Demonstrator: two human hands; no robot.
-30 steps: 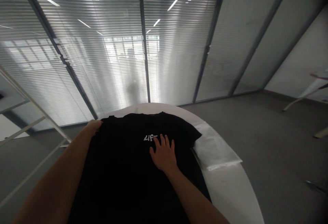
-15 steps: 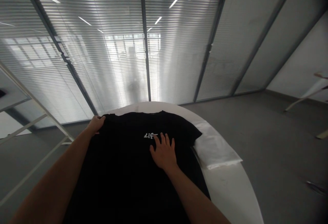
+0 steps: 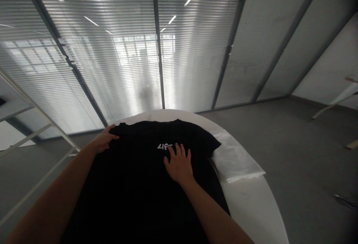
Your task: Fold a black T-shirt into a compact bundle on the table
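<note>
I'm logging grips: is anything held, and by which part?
Right hand: nothing, spread flat on the black shirt. Left hand is at its far-left corner; whether it grips cannot be told.

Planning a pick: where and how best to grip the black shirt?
I'd pinch the shirt by its sleeve corner at right, coming from the right: it juts to a point over the white sheet, while the chest lies spread flat. The right hand rests on the chest; the left hand is at the opposite shoulder, leaving that corner free.
</note>
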